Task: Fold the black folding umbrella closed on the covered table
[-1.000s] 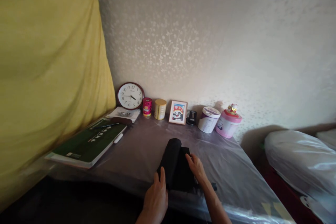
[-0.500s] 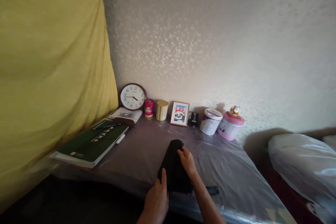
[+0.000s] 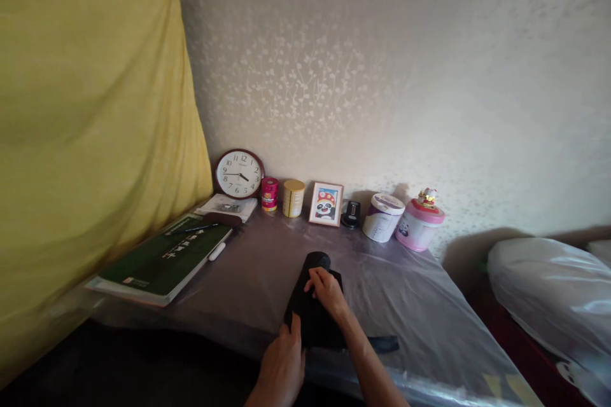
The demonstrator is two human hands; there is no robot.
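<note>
A black, folded cloth-like item (image 3: 310, 311) lies near the front edge of the table; what kind of thing it is cannot be made out. A dark flat strip (image 3: 383, 344) sticks out to the right from beyond my right forearm, and whether it joins the black item is hidden. My left hand (image 3: 285, 356) grips the near left edge, thumb on top and fingers mostly out of sight. Across the upper middle, my right hand (image 3: 327, 291) has its fingers curled in against the black fabric.
A plastic-covered table (image 3: 248, 286) carries a green book (image 3: 157, 261) with a pen (image 3: 193, 229). Along the wall stand a clock (image 3: 240, 173), a pink can (image 3: 270, 194), a yellow-lidded tin (image 3: 293, 199), a panda picture frame (image 3: 326, 203) and two tubs (image 3: 383, 219). A yellow curtain (image 3: 95, 108) hangs left.
My right hand has moved from the item's right edge leftward onto its top, fingers now curled. A flap shows at the right side of the black item. My left hand stays at the near left edge.
</note>
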